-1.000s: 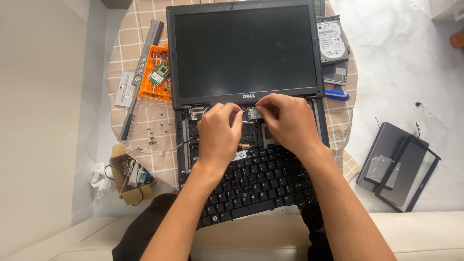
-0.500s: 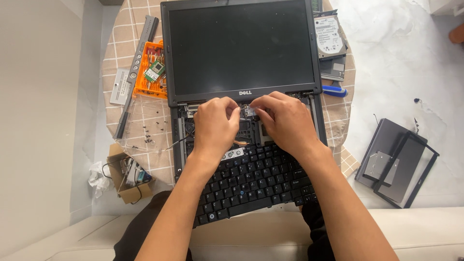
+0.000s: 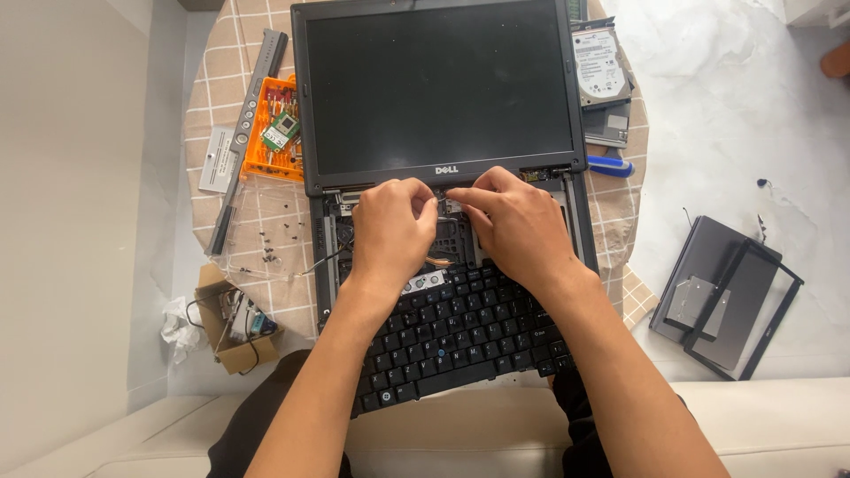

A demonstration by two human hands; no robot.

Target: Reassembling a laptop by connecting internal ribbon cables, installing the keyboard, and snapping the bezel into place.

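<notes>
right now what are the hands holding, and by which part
Both hands, left hand and right hand, pinch something small inside the open laptop, just below the screen hinge. It is too small and covered by fingertips to identify.

The laptop screen (image 3: 438, 88) at top centre looked dark and glossy in a matt plastic frame. The keyboard (image 3: 460, 332) was matt black plastic. A checked cloth (image 3: 266, 212) covered the table; upper left, the tray (image 3: 270, 133) was glossy orange plastic.
</notes>
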